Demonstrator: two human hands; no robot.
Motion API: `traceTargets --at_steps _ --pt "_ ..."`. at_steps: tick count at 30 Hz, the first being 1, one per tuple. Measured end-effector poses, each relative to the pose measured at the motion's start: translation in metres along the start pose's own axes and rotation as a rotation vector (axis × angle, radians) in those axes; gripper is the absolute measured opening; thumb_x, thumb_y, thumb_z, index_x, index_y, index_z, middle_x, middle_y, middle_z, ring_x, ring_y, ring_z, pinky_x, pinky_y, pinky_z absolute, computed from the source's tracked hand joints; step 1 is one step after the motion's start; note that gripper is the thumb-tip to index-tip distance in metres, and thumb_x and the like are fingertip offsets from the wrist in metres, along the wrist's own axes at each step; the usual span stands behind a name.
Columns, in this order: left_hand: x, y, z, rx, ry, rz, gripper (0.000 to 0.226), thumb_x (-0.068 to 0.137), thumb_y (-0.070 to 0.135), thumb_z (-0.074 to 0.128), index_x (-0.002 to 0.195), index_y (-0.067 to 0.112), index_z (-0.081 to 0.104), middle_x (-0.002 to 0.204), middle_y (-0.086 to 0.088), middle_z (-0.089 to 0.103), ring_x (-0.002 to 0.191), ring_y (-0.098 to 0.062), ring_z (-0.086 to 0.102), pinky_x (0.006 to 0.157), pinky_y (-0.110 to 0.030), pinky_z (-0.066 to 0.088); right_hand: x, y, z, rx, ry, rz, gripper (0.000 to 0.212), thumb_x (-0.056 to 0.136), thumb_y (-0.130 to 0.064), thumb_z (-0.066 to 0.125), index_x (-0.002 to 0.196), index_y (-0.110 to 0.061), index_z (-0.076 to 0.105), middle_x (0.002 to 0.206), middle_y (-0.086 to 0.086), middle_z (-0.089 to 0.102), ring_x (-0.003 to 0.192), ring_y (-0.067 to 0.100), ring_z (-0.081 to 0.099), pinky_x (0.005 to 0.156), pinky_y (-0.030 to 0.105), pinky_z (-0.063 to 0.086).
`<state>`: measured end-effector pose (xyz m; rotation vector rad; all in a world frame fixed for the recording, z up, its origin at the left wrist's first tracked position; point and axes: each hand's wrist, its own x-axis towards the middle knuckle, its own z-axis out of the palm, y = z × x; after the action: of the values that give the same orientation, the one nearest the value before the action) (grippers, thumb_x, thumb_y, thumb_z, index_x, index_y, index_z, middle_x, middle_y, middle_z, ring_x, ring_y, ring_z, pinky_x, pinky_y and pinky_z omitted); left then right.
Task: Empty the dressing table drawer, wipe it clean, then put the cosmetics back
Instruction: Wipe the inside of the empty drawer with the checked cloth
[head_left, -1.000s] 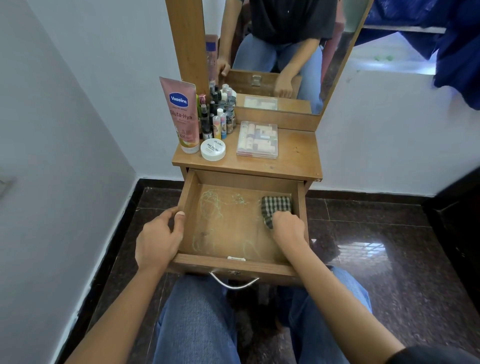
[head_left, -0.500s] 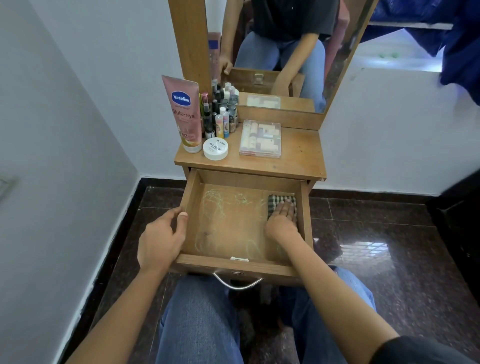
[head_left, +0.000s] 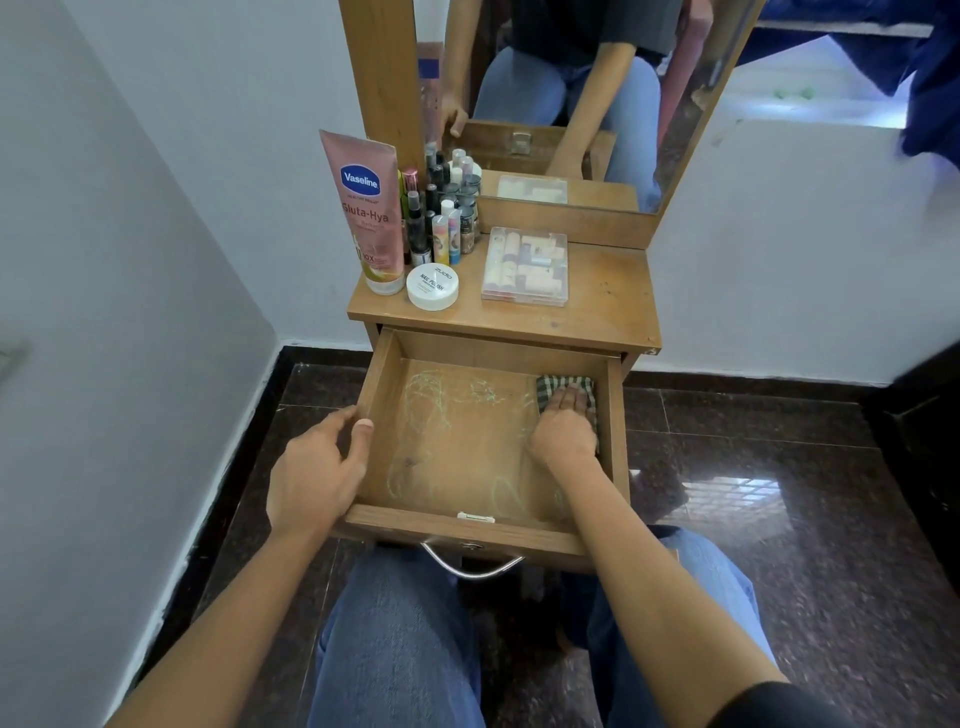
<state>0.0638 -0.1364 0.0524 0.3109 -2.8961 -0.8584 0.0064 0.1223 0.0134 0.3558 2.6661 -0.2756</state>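
The wooden drawer (head_left: 467, 525) is pulled out, and its bottom shows pale greenish scribble marks. My right hand (head_left: 563, 431) presses a checked cloth (head_left: 563, 387) flat against the drawer floor at the back right corner, fingers straight. My left hand (head_left: 317, 467) grips the drawer's left wall, thumb inside. On the tabletop stand a pink Vaseline tube (head_left: 366, 208), a white round jar (head_left: 432, 287), several small bottles (head_left: 447, 218) and a clear plastic box of cosmetics (head_left: 524, 266).
The dressing table (head_left: 608, 306) stands against a white wall, with a mirror (head_left: 566, 98) behind it. A white wall runs close on the left. Dark glossy floor tiles (head_left: 753, 493) lie to the right. My knees sit under the drawer's metal handle (head_left: 470, 569).
My right hand has pushed the cloth from the middle right of the drawer back toward its rear right corner. My left hand has stayed on the left wall.
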Motion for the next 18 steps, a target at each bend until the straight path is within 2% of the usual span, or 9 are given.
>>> traceTargets --at_steps 4,8,12,15,18 --pt "-0.004 -0.003 -0.001 0.032 -0.053 -0.012 0.050 0.096 0.052 0.040 0.137 0.026 0.052 0.074 0.006 0.060 0.073 -0.018 0.060 0.066 -0.035 0.050 -0.010 0.000 0.003 -0.023 0.008 0.011 0.063 0.099 -0.019 0.029 0.148 0.007 -0.002 0.158 0.022 -0.002 0.147 0.032 -0.001 0.117 0.044 0.014" --pt "-0.007 -0.003 -0.002 0.055 -0.067 -0.013 0.051 0.096 0.052 0.038 0.140 0.027 0.048 0.089 -0.002 0.066 0.083 -0.023 0.062 0.071 -0.038 0.051 -0.012 0.001 0.008 -0.024 -0.002 0.037 0.070 0.099 -0.024 0.033 0.148 0.007 -0.005 0.158 0.022 -0.005 0.146 0.033 -0.003 0.119 0.043 0.011" --pt "-0.009 -0.002 -0.001 0.062 -0.080 -0.001 0.049 0.098 0.048 0.037 0.141 0.027 0.047 0.080 0.003 0.060 0.078 -0.021 0.061 0.068 -0.036 0.050 -0.004 0.005 0.011 0.004 0.024 0.005 0.074 0.099 -0.032 0.035 0.149 0.004 -0.007 0.158 0.021 -0.009 0.147 0.032 -0.007 0.119 0.041 0.001" --pt "-0.009 -0.003 0.000 0.049 -0.080 -0.008 0.047 0.098 0.046 0.037 0.140 0.028 0.048 0.081 0.001 0.063 0.076 -0.020 0.061 0.067 -0.035 0.049 0.003 0.008 0.010 0.057 0.056 -0.022 0.076 0.100 -0.040 0.035 0.150 0.002 -0.004 0.158 0.019 -0.007 0.147 0.030 -0.007 0.118 0.038 -0.002" --pt "-0.008 -0.004 0.001 0.050 -0.081 -0.006 0.047 0.098 0.047 0.036 0.140 0.029 0.047 0.088 -0.004 0.068 0.079 -0.022 0.063 0.070 -0.038 0.053 0.005 0.007 0.012 0.040 0.059 -0.028 0.076 0.099 -0.039 0.035 0.150 0.002 -0.004 0.158 0.019 -0.006 0.147 0.030 -0.006 0.118 0.039 -0.002"
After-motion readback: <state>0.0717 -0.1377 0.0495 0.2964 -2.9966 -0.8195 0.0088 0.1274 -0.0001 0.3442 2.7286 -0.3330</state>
